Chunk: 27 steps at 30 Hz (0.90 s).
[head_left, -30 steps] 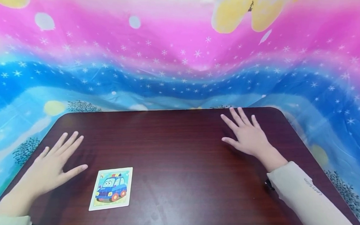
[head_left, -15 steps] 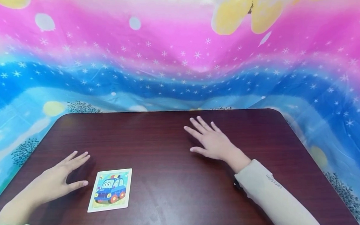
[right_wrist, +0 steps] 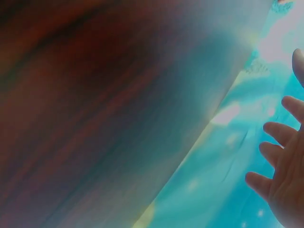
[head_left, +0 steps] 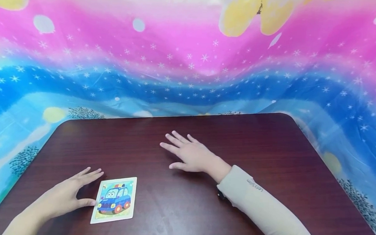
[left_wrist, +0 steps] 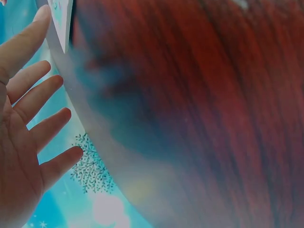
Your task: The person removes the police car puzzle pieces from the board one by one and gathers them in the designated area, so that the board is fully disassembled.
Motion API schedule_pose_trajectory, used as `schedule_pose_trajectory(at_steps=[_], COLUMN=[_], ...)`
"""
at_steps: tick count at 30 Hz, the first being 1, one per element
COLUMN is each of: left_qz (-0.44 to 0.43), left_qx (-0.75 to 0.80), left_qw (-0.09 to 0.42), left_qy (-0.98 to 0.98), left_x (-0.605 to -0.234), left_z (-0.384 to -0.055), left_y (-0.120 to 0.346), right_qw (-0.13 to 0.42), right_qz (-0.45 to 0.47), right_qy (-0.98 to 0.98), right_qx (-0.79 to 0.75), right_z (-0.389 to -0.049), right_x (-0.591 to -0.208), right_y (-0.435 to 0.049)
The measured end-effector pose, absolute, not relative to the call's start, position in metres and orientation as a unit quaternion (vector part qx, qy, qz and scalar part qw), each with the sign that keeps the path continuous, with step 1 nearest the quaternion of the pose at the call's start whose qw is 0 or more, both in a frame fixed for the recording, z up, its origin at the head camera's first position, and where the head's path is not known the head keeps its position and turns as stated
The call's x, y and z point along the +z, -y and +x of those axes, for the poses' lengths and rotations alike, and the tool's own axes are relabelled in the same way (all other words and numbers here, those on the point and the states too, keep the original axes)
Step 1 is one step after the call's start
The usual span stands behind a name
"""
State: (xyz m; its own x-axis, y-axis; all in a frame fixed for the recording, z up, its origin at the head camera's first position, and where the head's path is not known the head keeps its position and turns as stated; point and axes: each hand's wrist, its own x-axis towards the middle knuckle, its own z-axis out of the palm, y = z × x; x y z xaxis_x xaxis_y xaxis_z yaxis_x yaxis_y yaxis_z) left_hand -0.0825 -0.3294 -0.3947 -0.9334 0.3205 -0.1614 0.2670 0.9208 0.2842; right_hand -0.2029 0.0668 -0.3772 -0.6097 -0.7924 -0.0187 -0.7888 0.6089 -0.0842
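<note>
A small picture puzzle (head_left: 116, 200) with a pale border and a blue cartoon police car lies flat at the front left in the head view. My left hand (head_left: 61, 198) is just left of it, fingers extended, its thumb tip right at the puzzle's left edge. In the left wrist view the left hand (left_wrist: 28, 123) shows its palm, with a corner of the puzzle (left_wrist: 62, 23) by the thumb. My right hand (head_left: 194, 156) is over the middle of the table, fingers spread and holding nothing. The right wrist view shows the right hand (right_wrist: 285, 161) at its right edge.
The dark brown wooden table (head_left: 237, 133) has rounded far corners. A patterned pink and blue cloth (head_left: 190, 72) hangs behind it and along both sides. The beige right sleeve (head_left: 260, 201) stretches across the table's right half.
My right hand has moved left and slightly nearer, from the far right to the table's middle. My left hand has come nearer and right, up to the puzzle's edge. The puzzle lies about where it was.
</note>
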Motion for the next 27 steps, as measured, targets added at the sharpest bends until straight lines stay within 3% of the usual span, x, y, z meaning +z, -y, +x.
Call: schedule_pose_trajectory(at_steps=[8,27], left_qz=[0.152,0.17], left_qx=[0.143,0.143], left_qw=[0.132,0.127], left_qy=[-0.969,-0.967], left_x=[-0.403,-0.4], left_z=[-0.083,-0.084], left_y=[0.329,0.322], right_qw=[0.069,0.13], right_qz=[-0.463,-0.508], right_qy=[-0.883,-0.85], right_qx=[-0.015,0.055], right_z=[-0.19,-0.158], right_x=[-0.379,-0.388], right_y=[-0.034,0.019])
